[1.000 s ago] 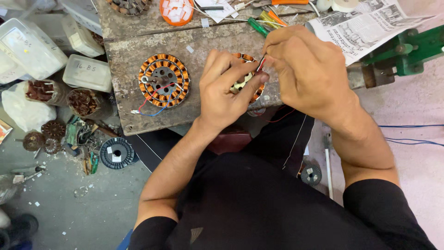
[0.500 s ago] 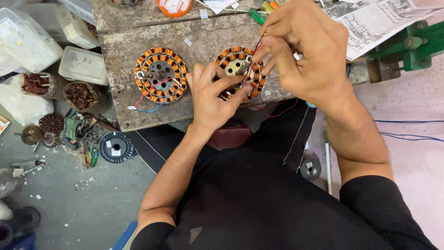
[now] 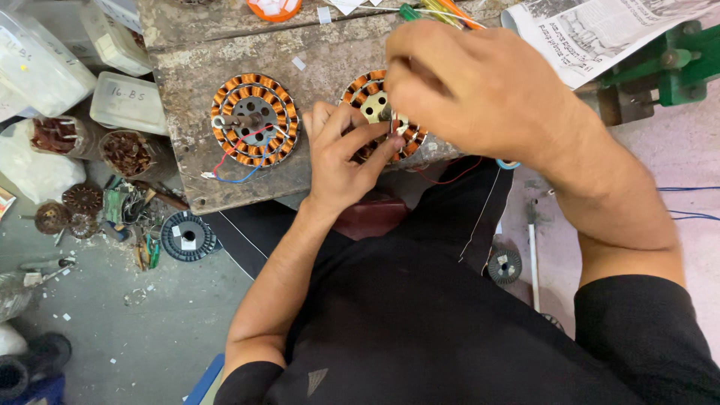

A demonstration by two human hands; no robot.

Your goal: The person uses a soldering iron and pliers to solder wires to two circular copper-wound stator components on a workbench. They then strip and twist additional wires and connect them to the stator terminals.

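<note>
A round motor stator [image 3: 373,91] with copper-wound coils lies near the front edge of a worn wooden board [image 3: 187,112]. My left hand [image 3: 341,154] presses down on its near side, fingers spread over the coils. My right hand [image 3: 472,90] hovers over its right half, fingers bunched at the windings, pinching something too small to make out. Most of that stator is hidden under both hands. A second stator [image 3: 253,118] with red and blue leads lies to the left, untouched.
Clear plastic tubs [image 3: 127,101] and jars of copper scrap [image 3: 124,154] stand at the left. A wire spool [image 3: 187,235] lies on the floor below. A newspaper [image 3: 592,30] and a green vise [image 3: 667,71] are at the right. Screwdrivers [image 3: 435,11] lie at the board's back.
My right hand has come down lower over the stator and covers more of it. My left hand's fingers have shifted up onto the coils. The view has moved closer.
</note>
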